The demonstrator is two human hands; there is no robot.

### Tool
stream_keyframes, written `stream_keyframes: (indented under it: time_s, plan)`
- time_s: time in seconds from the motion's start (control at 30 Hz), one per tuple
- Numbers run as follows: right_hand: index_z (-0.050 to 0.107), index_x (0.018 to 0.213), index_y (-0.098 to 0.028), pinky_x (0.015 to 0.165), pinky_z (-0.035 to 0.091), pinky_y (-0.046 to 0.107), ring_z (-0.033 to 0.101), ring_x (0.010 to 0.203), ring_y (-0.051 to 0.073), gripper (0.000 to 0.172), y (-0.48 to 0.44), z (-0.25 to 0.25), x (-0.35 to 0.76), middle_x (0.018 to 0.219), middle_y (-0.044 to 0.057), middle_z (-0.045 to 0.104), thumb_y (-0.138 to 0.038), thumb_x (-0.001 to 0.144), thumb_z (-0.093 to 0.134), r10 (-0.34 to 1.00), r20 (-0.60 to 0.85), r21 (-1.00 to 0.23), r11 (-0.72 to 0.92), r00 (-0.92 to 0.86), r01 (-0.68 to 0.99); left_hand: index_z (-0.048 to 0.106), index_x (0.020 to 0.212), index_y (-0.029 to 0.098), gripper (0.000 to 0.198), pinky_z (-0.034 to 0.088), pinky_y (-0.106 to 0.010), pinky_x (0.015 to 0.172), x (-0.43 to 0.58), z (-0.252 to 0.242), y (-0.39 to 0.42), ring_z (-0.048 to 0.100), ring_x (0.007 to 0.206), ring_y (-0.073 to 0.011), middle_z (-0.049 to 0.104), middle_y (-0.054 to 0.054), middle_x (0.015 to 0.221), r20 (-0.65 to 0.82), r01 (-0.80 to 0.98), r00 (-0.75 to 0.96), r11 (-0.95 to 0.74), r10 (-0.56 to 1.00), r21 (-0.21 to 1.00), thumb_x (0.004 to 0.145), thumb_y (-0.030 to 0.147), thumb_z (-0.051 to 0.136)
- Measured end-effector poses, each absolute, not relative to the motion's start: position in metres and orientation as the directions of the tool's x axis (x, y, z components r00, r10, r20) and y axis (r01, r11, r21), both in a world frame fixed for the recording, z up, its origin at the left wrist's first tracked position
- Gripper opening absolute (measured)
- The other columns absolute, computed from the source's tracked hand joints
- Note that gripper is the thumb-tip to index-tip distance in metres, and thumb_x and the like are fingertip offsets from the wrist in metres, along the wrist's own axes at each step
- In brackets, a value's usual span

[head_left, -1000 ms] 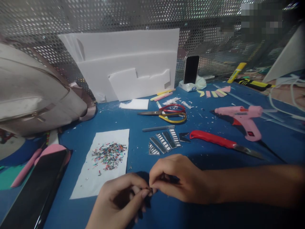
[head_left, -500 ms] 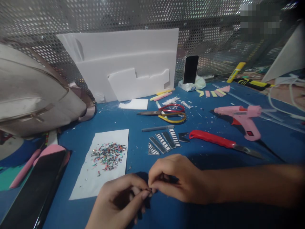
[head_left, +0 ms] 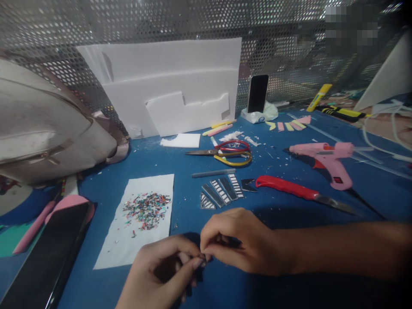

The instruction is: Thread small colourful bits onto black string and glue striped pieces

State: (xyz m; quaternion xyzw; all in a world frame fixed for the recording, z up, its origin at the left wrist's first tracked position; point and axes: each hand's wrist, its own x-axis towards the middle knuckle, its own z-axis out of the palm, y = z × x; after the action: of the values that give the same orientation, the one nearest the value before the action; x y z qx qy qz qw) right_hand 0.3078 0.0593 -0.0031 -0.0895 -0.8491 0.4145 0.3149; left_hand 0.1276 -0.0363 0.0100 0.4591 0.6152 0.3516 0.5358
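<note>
My left hand point(head_left: 167, 268) is pinched closed near the front of the table, a tiny dark piece between thumb and forefinger, mostly covered by the fingertips. Touching it from the right, my right hand point(head_left: 240, 242) is closed in a pinch too; whatever lies in its fingertips is hidden. Left of the hands a sheet of white paper point(head_left: 116, 253) bears a heap of small multicoloured bits point(head_left: 148, 210). Just beyond the right hand, several black-and-white striped pieces point(head_left: 221, 192) lie in a fan, with a dark notched piece point(head_left: 248, 185) beside them.
A red-handled cutter point(head_left: 286, 187) and pink glue gun point(head_left: 322, 154) lie on the right. Scissors point(head_left: 206, 152) and a grey pen-like stick point(head_left: 214, 173) are behind the striped pieces. A phone point(head_left: 48, 253) and bag point(head_left: 48, 120) occupy the left; white foam boards point(head_left: 174, 60) stand behind.
Both hands stay in nearly the same place. The left thumb and fingertips have shifted very slightly around the tiny piece.
</note>
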Motion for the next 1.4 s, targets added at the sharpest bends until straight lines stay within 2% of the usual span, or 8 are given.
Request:
stream_keyframes:
  time_s: [0.3,0.5,0.67,0.9,1.4]
  plan:
    - [0.059,0.093,-0.016,0.062,0.045,0.018,0.059,0.064,0.009,0.006,0.0592,-0.0036,0.3061,0.077,0.002,0.066,-0.017,0.092,0.053,0.390,0.487,-0.733,0.670,-0.782,-0.122,0.068,0.072,0.015,0.023,0.042,-0.016,0.045,0.1282,0.0106,-0.0358,0.051,0.046,-0.0078,0.059,0.000,0.056,-0.349,0.200,0.005,0.341,0.937,0.919,0.079,0.037,0.067]
    - [0.059,0.095,-0.017,0.061,0.043,0.019,0.058,0.064,0.009,0.006,0.0590,-0.0042,0.3065,0.076,0.001,0.065,-0.018,0.092,0.053,0.367,0.451,-0.724,0.683,-0.813,-0.094,0.066,0.072,0.015,0.022,0.040,-0.016,0.043,0.1275,0.0082,-0.0355,0.050,0.045,-0.0076,0.059,0.000,0.056,-0.313,0.223,0.023,0.300,0.950,0.928,0.080,0.036,0.066]
    - [0.059,0.095,-0.018,0.059,0.041,0.019,0.056,0.062,0.009,0.006,0.0599,-0.0021,0.3057,0.075,0.000,0.064,-0.018,0.092,0.053,0.341,0.373,-0.737,0.674,-0.863,-0.052,0.062,0.065,0.016,0.026,0.039,-0.016,0.043,0.1270,0.0077,-0.0347,0.049,0.044,-0.0074,0.057,0.001,0.055,-0.305,0.248,0.048,0.285,0.951,0.926,0.080,0.037,0.065]
    - [0.060,0.092,-0.018,0.058,0.041,0.018,0.053,0.059,0.008,0.007,0.0599,0.0009,0.3041,0.072,-0.001,0.063,-0.018,0.091,0.054,0.350,0.366,-0.747,0.663,-0.862,-0.048,0.059,0.063,0.017,0.027,0.039,-0.017,0.043,0.1264,0.0060,-0.0346,0.049,0.044,-0.0079,0.055,0.002,0.054,-0.302,0.260,0.055,0.278,0.952,0.925,0.081,0.035,0.063]
    - [0.059,0.094,-0.016,0.061,0.042,0.018,0.055,0.063,0.009,0.008,0.0611,0.0018,0.3044,0.078,0.001,0.064,-0.016,0.092,0.051,0.324,0.308,-0.752,0.659,-0.894,-0.020,0.069,0.073,0.016,0.021,0.040,-0.016,0.041,0.1262,0.0059,-0.0343,0.049,0.043,-0.0084,0.055,0.001,0.054,-0.244,0.299,0.066,0.214,0.967,0.930,0.080,0.036,0.065]
